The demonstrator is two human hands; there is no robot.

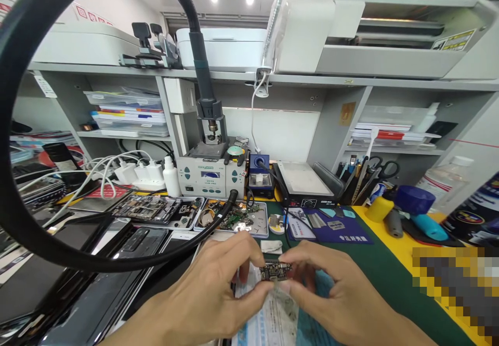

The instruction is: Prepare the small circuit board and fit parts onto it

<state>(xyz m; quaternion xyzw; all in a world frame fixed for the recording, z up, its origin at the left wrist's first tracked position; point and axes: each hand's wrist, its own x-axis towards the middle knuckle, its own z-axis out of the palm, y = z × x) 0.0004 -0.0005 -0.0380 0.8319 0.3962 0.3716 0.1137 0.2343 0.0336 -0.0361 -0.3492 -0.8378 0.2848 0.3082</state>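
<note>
A small dark circuit board with tiny gold and silver parts is held up between both hands, above the work mat. My left hand pinches its left end between thumb and fingers. At the other end, the thumb and fingers of my right hand close on the right edge. Beneath the hands lie a printed sheet or plastic bag and a blue cloth. A small folded white pad rests just beyond the board.
A thick black hose loops across the left from the soldering station. Behind the hands stands a tray of circuit boards. Phones cover the left side. A heating plate and tool holder stand back right.
</note>
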